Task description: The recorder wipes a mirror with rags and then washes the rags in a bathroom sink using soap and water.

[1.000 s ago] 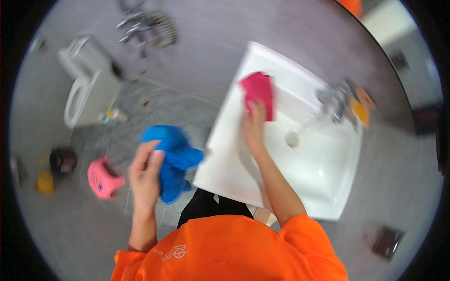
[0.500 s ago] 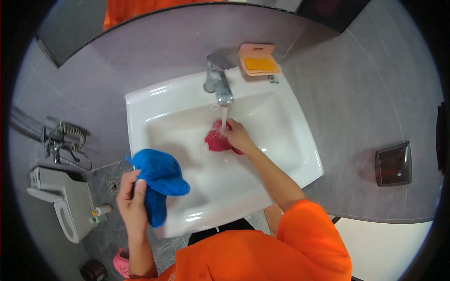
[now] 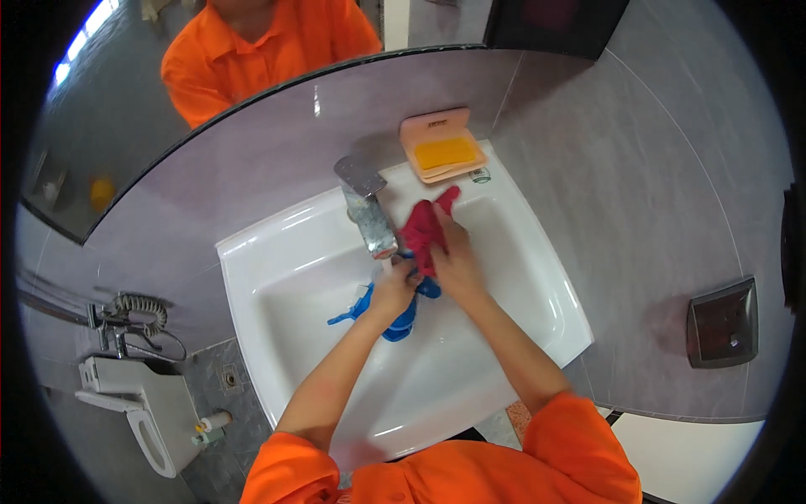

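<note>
My left hand (image 3: 393, 290) is under the tap spout at the middle of the white sink, closed on a blue cloth (image 3: 401, 323). Parts of the cloth stick out on both sides of my fingers, and water runs down onto them. Just to its right, my right hand (image 3: 456, 259) grips a crumpled red cloth (image 3: 424, 225), raised toward the back right rim of the sink (image 3: 527, 231). The metal tap (image 3: 369, 223) stands between the back rim and my left hand. My fingertips on both cloths are partly hidden.
A pink soap box (image 3: 437, 175) with an orange bar of soap (image 3: 445, 153) sits open on the back right corner of the sink. A mirror (image 3: 126, 143) curves above. At the left are a shower mixer (image 3: 109, 328) and a toilet (image 3: 151, 428). A dark box (image 3: 722, 323) hangs at the right.
My left hand has carried the blue cloth from beyond the left rim into the sink under the tap. My right hand has lifted the red cloth out of the stream, toward the back right.
</note>
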A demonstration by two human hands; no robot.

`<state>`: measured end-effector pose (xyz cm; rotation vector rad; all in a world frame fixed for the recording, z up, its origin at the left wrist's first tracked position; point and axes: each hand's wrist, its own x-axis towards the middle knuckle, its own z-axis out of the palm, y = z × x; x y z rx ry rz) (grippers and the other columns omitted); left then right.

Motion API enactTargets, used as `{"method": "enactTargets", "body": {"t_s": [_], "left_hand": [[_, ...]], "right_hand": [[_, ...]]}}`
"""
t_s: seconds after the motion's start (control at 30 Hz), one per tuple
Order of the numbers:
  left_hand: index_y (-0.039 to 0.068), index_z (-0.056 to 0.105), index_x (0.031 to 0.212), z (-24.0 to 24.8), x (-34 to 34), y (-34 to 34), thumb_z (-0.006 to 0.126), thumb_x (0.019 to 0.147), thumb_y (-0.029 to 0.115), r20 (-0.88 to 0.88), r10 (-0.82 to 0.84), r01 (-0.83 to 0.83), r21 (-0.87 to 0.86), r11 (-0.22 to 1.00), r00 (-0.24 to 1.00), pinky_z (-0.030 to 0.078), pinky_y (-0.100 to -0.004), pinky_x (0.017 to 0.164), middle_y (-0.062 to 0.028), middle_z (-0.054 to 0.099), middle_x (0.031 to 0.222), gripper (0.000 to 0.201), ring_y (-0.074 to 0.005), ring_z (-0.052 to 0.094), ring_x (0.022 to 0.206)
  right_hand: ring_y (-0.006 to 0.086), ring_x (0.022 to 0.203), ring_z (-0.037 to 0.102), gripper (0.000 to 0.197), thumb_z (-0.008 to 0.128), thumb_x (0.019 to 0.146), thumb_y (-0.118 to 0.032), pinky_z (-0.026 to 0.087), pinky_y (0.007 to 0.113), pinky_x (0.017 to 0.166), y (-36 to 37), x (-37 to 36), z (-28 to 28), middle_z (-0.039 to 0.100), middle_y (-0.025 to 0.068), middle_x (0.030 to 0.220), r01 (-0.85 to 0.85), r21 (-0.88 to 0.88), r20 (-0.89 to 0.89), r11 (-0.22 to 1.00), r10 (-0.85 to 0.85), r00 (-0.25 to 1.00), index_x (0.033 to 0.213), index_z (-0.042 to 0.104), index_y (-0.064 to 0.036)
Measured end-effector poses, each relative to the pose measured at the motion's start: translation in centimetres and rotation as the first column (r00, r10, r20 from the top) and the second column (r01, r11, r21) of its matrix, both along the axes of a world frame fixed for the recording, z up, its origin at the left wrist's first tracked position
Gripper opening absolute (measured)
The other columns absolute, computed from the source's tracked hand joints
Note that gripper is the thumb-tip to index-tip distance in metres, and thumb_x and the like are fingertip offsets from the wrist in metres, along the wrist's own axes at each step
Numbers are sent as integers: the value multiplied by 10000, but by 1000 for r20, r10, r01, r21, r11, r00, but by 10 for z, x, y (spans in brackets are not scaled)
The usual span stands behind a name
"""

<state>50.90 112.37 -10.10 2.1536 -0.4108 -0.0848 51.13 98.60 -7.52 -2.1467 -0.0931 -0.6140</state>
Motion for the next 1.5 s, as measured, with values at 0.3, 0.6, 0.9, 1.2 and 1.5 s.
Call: {"method": "enactTargets", "body": {"t_s": [0.3, 0.6, 0.9, 1.2, 1.5], "left_hand": [[7, 580, 1014, -60, 31, -3, 632, 760, 207, 48, -270, 238, 344, 908, 962, 467, -385, 739, -206, 598, 965, 327, -344, 584, 881], [32, 562, 1051, -27, 17, -5, 585, 791, 258, -194, -278, 334, 379, 863, 941, 439, -402, 819, -191, 585, 992, 345, -372, 543, 963], [48, 559, 1102, -2, -30, 71, 622, 768, 256, -254, -255, 352, 494, 795, 933, 421, -366, 851, -183, 544, 1061, 398, -331, 522, 996], [30, 615, 1005, 19, -64, 167, 627, 779, 237, -171, -191, 242, 362, 900, 967, 454, -359, 770, -183, 562, 973, 306, -311, 578, 858], [3, 614, 972, 44, -85, 207, 613, 791, 200, -23, -104, 106, 229, 968, 994, 445, -320, 741, -152, 574, 904, 268, -250, 573, 813]], "right_hand": [[306, 1193, 373, 383, 576, 704, -242, 241, 523, 979, -17, 78, 8, 503, 145, 1177, -200, -651, 78, 733, 326, 942, 1030, 580, -40], [237, 1059, 439, 400, 507, 758, -390, 333, 393, 814, -128, 84, 24, 570, 93, 1054, 55, -911, -77, 408, -299, 951, 976, 606, -69], [281, 1101, 417, 510, 480, 791, -412, 425, 403, 861, -138, -120, 52, 533, 97, 1119, -71, -887, -292, 456, -436, 851, 1171, 513, -73], [330, 985, 468, 446, 478, 803, -349, 431, 420, 845, -87, -235, 44, 525, 157, 1096, -39, -808, -376, 588, -463, 803, 1143, 521, -64], [267, 825, 516, 478, 604, 662, -228, 425, 390, 643, 181, -268, 22, 530, 108, 918, -358, -572, -194, 738, 302, 933, 1101, 510, -65]]}}
